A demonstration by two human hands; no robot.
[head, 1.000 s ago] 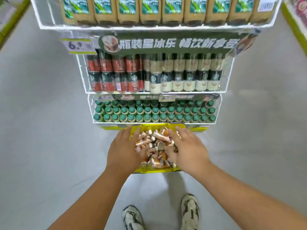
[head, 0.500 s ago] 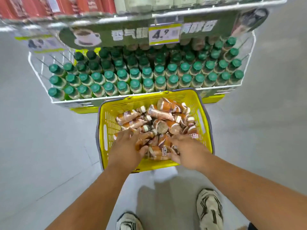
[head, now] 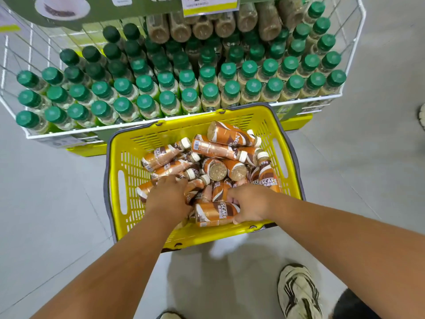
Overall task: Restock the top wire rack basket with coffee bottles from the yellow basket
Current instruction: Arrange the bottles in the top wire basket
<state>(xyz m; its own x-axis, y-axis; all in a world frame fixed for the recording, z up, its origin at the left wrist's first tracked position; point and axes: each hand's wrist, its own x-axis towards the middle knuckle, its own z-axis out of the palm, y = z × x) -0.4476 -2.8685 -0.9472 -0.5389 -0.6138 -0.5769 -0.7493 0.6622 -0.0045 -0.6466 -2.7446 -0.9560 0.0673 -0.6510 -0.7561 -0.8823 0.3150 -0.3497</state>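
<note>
Reaching into the yellow basket (head: 128, 157), the right hand (head: 250, 204) curled its fingers round a coffee bottle (head: 215, 214) lying on its side at the near wall. The left hand (head: 169, 199) pressed down on the pile; its fingers were hidden, so their state could not be told. Each bottle was best gripped round the body, clear of neighbours beyond the fingertips. The top wire rack basket lay out of view.

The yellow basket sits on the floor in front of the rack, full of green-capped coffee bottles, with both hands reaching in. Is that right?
Not quite. In the head view the bottles in the yellow basket have white caps and orange-brown labels; the green-capped bottles stand in the wire rack behind it. The rest holds: the basket is on the floor in front of the rack, with the left hand and right hand in it.
</note>
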